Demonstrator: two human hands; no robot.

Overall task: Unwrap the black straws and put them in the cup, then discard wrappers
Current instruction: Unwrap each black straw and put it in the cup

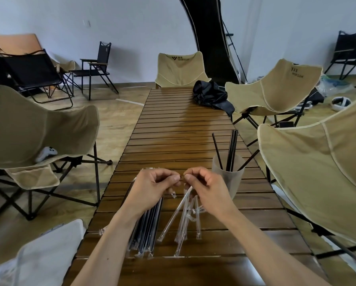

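Several wrapped black straws [146,230] lie in a bundle on the slatted wooden table [173,131], under my left forearm. To their right lie several empty clear wrappers [185,217]. A translucent cup [227,178] stands right of my hands with several bare black straws [232,149] leaning in it. My left hand [154,188] and my right hand [206,187] meet above the table, fingertips pinched together on the top end of a clear wrapper that hangs down from them. Whether a straw is inside it cannot be told.
Beige folding chairs [317,172] stand close on both sides and at the far end. A black bag [211,96] lies at the table's far right. A white game controller [47,153] rests on the left chair. A white cloth [38,254] is at lower left.
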